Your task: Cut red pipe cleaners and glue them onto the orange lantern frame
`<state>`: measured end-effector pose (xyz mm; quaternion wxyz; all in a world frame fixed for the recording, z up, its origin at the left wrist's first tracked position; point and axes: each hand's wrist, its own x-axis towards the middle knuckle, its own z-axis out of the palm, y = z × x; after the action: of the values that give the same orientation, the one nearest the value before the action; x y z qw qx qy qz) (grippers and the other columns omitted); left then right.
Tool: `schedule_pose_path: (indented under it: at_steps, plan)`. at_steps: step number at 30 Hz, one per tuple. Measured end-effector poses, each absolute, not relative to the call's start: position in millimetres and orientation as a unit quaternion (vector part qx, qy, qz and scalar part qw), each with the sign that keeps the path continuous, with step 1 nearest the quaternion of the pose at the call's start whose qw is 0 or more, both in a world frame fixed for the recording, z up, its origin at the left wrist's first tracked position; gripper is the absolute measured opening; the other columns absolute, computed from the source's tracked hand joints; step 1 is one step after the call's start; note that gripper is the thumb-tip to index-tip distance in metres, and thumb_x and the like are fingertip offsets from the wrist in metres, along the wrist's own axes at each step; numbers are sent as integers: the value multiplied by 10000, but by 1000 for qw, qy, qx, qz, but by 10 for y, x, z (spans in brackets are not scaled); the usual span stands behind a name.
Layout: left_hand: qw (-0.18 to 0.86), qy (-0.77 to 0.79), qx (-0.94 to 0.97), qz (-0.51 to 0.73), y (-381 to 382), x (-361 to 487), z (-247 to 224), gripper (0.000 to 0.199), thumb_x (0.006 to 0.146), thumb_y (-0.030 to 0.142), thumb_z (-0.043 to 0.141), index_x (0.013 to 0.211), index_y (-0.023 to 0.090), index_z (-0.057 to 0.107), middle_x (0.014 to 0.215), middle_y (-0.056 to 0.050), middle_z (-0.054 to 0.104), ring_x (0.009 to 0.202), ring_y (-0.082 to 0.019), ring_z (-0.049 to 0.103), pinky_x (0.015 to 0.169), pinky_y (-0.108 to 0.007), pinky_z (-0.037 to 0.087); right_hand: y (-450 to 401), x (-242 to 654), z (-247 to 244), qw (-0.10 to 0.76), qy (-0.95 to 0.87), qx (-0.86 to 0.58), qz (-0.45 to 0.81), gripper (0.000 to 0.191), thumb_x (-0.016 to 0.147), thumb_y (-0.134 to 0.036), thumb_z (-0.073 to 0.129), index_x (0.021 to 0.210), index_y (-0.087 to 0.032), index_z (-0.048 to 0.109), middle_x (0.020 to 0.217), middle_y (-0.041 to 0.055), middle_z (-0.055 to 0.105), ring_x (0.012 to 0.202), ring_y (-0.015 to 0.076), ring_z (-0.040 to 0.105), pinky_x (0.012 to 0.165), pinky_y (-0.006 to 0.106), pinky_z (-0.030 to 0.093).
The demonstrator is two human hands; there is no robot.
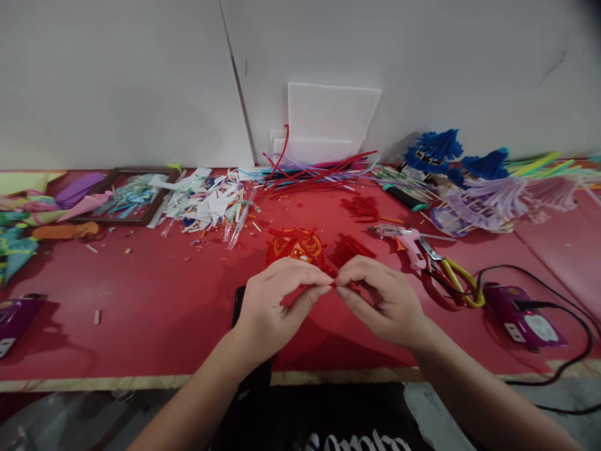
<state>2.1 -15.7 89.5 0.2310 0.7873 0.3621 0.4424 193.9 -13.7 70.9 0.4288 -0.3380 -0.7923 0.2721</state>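
My left hand (277, 304) and my right hand (387, 304) meet above the front middle of the table, thumb and forefinger pinched on each. Between the fingertips shows a tiny bit of red pipe cleaner (333, 284), mostly hidden by the fingers. Just beyond my left hand lies a round red and orange piece (295, 243) of bent pipe cleaners, partly covered. Short red pipe cleaner lengths (352, 248) sit in a bunch behind my right fingers. Farther back is a smaller pile of red pieces (364, 207).
To the right lie a pink glue gun (409, 247), scissors (462, 279) and a corded purple box (526, 319). Long pipe cleaners (319, 170) line the wall. Paper scraps (216, 197) and a brown frame (126, 220) are left. A black object (238, 304) lies beneath my left hand.
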Motion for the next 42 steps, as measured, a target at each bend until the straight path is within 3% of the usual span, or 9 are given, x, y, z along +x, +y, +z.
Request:
schedule_pose_path:
  at_steps: [9, 16, 20, 25, 34, 39, 42]
  plan:
    - [226, 396, 766, 454, -209, -38, 807, 92, 794, 122, 656, 863, 179, 680, 802, -26, 737, 733, -112, 687, 720, -206, 554, -112, 1807, 698, 523, -645, -335, 445, 89, 803, -127, 624, 844, -197, 660, 756, 10, 627, 634, 104, 598, 540, 220, 493]
    - [266, 362, 753, 481, -230, 12, 844, 59, 746, 114, 687, 753, 172, 691, 712, -32, 736, 643, -131, 691, 633, -220, 566, -159, 1778, 666, 556, -582, -309, 507, 166, 740, -207, 747, 889, -247, 686, 769, -11, 638, 717, 114, 609, 624, 227, 519]
    - [335, 346, 732, 481, -234, 25, 864, 52, 743, 112, 687, 735, 162, 702, 691, -49, 740, 621, -145, 696, 593, -223, 566, -167, 1797, 649, 539, -638, -296, 464, 222, 696, -231, 788, 904, -251, 714, 828, 9, 642, 774, 137, 620, 698, 276, 530]
    - [337, 299, 773, 447, -203, -34, 945, 84, 760, 110, 679, 711, 177, 691, 671, -33, 735, 606, -143, 677, 608, -257, 554, -143, 1858, 699, 520, -707, -224, 423, 257, 716, -166, 765, 955, -247, 717, 827, 16, 626, 760, 140, 615, 673, 305, 533]
    - [272, 238, 856, 370, -118, -124, 1068, 152, 790, 80, 617, 757, 222, 659, 820, -15, 742, 736, -140, 648, 784, -330, 533, -151, 2000, 832, 443, -752, -180, 454, 207, 663, -70, 783, 723, -181, 619, 744, -13, 576, 715, 116, 593, 650, 286, 537]
    - [199, 249, 887, 334, -85, -173, 1105, 134, 773, 126, 668, 736, 254, 667, 911, -8, 707, 856, -168, 566, 872, -363, 456, -101, 2108, 904, 373, -802, -158, 440, 113, 740, -125, 739, 806, -175, 663, 769, 23, 636, 731, 124, 617, 676, 283, 540]
    - [194, 243, 900, 304, -80, -226, 1120, 146, 769, 136, 679, 732, 278, 681, 966, 1, 692, 960, -195, 502, 942, -383, 400, -49, 2183, 956, 313, -838, -119, 432, 158, 800, -104, 675, 941, -175, 676, 836, 54, 690, 783, 129, 635, 720, 281, 545]
